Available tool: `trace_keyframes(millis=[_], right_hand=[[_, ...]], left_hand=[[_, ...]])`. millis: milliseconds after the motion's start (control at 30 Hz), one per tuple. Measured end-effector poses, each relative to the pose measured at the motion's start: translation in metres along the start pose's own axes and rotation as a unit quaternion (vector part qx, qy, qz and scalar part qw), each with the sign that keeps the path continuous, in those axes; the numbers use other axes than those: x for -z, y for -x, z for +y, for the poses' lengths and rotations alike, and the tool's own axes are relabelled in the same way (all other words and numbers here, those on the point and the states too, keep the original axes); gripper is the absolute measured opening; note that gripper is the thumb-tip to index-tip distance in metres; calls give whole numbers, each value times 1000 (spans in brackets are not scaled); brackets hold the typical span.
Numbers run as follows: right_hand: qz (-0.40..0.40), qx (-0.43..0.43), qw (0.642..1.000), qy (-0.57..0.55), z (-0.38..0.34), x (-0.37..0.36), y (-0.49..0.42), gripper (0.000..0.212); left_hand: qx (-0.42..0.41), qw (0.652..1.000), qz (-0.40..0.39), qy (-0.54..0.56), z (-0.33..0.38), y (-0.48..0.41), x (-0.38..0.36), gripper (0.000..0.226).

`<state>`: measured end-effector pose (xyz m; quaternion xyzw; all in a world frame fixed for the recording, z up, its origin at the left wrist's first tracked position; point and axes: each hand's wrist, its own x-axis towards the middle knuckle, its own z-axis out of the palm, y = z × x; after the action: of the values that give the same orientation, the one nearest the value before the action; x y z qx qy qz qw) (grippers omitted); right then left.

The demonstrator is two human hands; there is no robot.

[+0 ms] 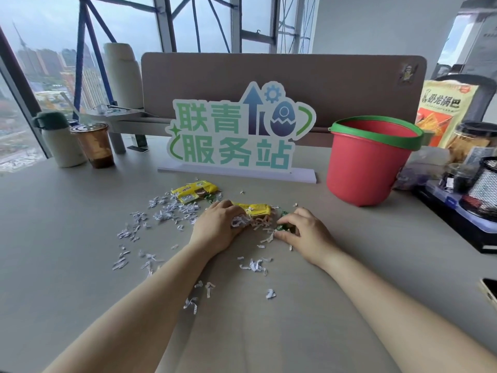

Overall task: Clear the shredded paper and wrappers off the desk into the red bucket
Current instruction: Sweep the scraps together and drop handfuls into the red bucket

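Observation:
White shredded paper [172, 211] lies scattered over the grey desk [67, 238], mostly left of and below my hands. One yellow wrapper [193, 192] lies behind the shreds. A second yellow wrapper [256, 210] sits between my hands. My left hand [217, 227] is cupped over a clump of shreds beside that wrapper. My right hand [304, 232] has its fingers closed on a green wrapper [282, 227] on the desk. The red bucket [368, 168] with a green rim stands upright at the back right, apart from both hands.
A white and green sign [236, 130] stands behind the litter. A coffee cup [94, 145] and a thermos [59, 141] stand at the back left. Snack bags, jars and a mesh holder [484, 181] crowd the right edge. A phone [489, 292] lies at far right.

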<state>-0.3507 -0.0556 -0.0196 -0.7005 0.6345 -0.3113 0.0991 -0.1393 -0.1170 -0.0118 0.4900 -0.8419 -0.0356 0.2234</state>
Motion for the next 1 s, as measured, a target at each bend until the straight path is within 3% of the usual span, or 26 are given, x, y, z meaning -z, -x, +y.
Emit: trace_keyframes(millis=[400, 1000], right_hand=[[23, 9, 1000, 2, -8, 8, -4, 17], [79, 56, 995, -7, -35, 60, -3, 8]], left_hand=[[24, 995, -2, 98, 7, -2, 6, 27], [20, 985, 77, 151, 38, -17, 44, 27]])
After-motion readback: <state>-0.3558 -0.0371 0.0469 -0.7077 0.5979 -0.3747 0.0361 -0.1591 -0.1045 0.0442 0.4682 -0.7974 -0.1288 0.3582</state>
